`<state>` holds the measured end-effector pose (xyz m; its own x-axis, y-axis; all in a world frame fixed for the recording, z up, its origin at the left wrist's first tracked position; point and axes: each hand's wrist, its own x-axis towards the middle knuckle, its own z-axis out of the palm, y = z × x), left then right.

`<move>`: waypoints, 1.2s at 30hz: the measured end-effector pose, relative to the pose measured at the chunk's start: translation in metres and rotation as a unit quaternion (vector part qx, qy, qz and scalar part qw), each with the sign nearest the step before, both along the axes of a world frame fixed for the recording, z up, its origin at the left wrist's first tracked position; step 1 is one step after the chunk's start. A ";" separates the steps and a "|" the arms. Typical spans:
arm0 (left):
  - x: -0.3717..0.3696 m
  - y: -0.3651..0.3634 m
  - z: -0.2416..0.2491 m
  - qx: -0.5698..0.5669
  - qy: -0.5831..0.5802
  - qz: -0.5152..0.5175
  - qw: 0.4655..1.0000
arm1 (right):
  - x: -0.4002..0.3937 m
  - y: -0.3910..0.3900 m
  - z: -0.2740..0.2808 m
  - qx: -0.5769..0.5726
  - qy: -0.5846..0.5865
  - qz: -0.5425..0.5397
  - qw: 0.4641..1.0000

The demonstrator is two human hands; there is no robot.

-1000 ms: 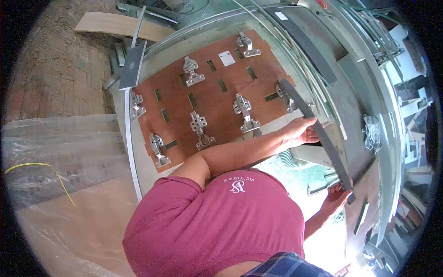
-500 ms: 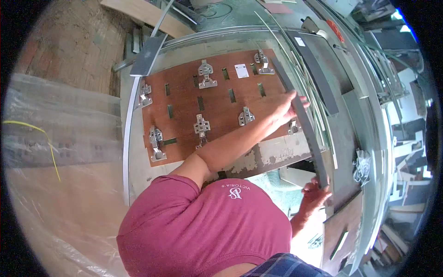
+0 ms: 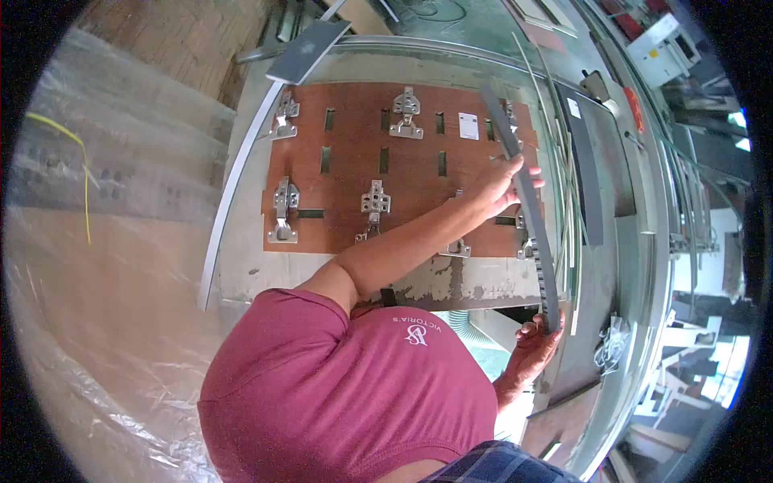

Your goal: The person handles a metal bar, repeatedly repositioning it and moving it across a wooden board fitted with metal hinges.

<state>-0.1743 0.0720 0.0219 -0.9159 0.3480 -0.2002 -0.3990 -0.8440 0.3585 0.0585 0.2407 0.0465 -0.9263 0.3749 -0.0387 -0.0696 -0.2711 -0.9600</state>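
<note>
A long dark grey strip (image 3: pixel 527 197) with a row of slots near its lower end runs across the right side of the brown board (image 3: pixel 419 181). My left hand (image 3: pixel 501 187) grips it around the middle, thumb on one side and fingers on the other. At the strip's near end, my right hand (image 3: pixel 535 342) holds it with curled fingers. On the board are several metal hinges, among them one at the top middle (image 3: pixel 407 113) and one at the left (image 3: pixel 283 211). My left forearm partly covers the lower hinges. A white label (image 3: pixel 469 126) is stuck on the board.
Thin pale strips (image 3: pixel 570 185) and a dark panel (image 3: pixel 586 169) lie right of the board. A white-edged strip (image 3: pixel 233 185) with a grey piece (image 3: pixel 307 52) at its top stands left. A bundled cable (image 3: pixel 613 346) sits at the right, plastic sheeting (image 3: pixel 105 241) at far left.
The view has turned and shifted, so the board appears straighter and further right. Both hands still hold the strip, which now shows its slotted face more and stands more upright in view.
</note>
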 end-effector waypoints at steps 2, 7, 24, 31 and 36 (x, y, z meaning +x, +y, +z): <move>0.005 -0.021 0.001 -0.014 0.004 0.040 0.999 | -0.010 -0.011 0.004 0.017 -0.026 -0.006 1.000; 0.017 -0.072 -0.001 0.002 -0.009 0.125 0.992 | -0.035 -0.032 0.008 0.047 -0.039 0.039 0.997; 0.030 -0.186 -0.003 0.040 0.022 0.296 0.954 | -0.086 -0.098 0.030 0.120 -0.047 0.234 0.964; 0.033 -0.240 -0.037 0.040 -0.002 0.362 0.931 | -0.109 -0.137 0.025 0.104 -0.079 0.327 0.936; 0.034 -0.223 -0.044 0.028 0.022 0.373 0.927 | -0.116 -0.123 0.017 0.097 -0.063 0.305 0.945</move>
<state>-0.1404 -0.1509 -0.0223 -0.9130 -0.3765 -0.1574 0.3170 -0.8972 0.3075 -0.0572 0.1172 0.0634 -0.9652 -0.2157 -0.1478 0.1602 -0.0412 -0.9862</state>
